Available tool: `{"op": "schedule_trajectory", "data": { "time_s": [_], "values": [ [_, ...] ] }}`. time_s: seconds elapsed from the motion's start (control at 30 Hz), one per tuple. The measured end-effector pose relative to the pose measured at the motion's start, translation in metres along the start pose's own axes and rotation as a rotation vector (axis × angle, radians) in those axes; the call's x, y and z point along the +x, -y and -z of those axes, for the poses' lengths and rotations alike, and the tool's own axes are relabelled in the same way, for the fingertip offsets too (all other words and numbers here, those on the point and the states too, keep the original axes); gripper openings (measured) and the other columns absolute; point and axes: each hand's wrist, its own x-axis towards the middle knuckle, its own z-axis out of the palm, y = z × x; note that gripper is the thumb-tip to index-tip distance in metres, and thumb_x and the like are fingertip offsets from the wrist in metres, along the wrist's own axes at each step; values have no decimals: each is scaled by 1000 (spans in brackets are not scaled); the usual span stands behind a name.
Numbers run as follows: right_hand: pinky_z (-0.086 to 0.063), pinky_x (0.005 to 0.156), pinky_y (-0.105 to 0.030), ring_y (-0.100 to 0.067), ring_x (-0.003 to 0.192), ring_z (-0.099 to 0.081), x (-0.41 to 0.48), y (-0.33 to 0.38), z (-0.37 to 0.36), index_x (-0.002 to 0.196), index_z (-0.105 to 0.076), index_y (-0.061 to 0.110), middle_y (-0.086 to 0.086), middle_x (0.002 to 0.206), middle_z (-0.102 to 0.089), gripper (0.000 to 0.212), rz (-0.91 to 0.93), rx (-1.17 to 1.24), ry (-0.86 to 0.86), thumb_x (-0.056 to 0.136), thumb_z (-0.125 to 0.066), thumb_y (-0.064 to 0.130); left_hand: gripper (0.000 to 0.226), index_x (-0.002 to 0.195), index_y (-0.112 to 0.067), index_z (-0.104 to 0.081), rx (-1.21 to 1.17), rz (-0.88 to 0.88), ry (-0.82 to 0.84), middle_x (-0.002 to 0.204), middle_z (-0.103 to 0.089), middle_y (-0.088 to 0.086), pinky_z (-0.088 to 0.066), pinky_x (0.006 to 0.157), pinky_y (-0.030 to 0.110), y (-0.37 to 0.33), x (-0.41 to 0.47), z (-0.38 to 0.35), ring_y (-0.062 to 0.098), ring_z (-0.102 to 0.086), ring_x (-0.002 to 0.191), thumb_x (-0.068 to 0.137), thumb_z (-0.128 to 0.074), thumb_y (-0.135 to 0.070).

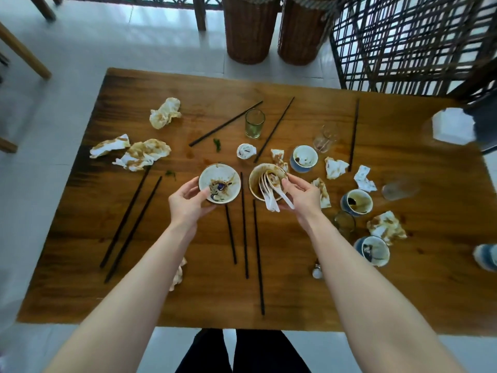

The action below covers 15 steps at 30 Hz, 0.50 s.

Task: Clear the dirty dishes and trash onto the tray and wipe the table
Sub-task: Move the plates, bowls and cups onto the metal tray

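Left hand [189, 200] grips the near rim of a shallow bowl [219, 183], fingers curled around the edge; inside we see only brown sauce smears and a dark scrap. Right hand [301, 193] holds a deeper bowl [255, 179] by its right rim. Several white spoons [270, 197] are stacked in it, handles jutting toward us just beside the fingers. We cannot tell whether either bowl is lifted or rests on the tabletop [295, 278]. Outward to the right stand blue cups [304, 158] with dark dregs, and farther back a green glass [254, 127] and a clear glass [325, 138], both near empty as far as we can see. Black chopsticks [244, 224] lie scattered, and stained napkins [145, 154] sit crumpled on both sides. No tray is in view. We judge the task barely begun: the spoons sit collected in one bowl, while cups, glasses, chopsticks and napkins all remain to be cleared and the sauce spots are not yet wiped.
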Motion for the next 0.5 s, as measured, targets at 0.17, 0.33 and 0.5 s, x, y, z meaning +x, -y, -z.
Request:
{"op": "schedule_trajectory", "data": {
  "time_s": [0.17,0.33,0.5],
  "values": [
    [-58,54,-34,-24,90,-70,-40,-5,20,119,-65,11,-7,103,-69,31,51,88,-133,88,-67,12,45,126,-11,-61,7,-15,148,107,-66,4,-61,67,36,-9,-19,-5,23,-66,101,83,-71,-3],
    [-60,63,-45,-29,94,-69,-87,-16,54,121,-63,8,-12,110,-69,34,98,189,-264,88,-68,12,45,127,-11,-59,30,-10,299,105,-69,7,-61,71,40,-12,-48,-22,20,-70,93,84,-71,-3],
    [-59,71,-49,-29,98,-68,-131,-23,104,112,-67,14,-12,112,-69,23,126,273,-405,89,-68,14,45,128,-9,-59,86,-23,446,109,-67,10,-60,62,31,-10,-87,-60,22,-69,96,85,-70,-1]
  ]
}}
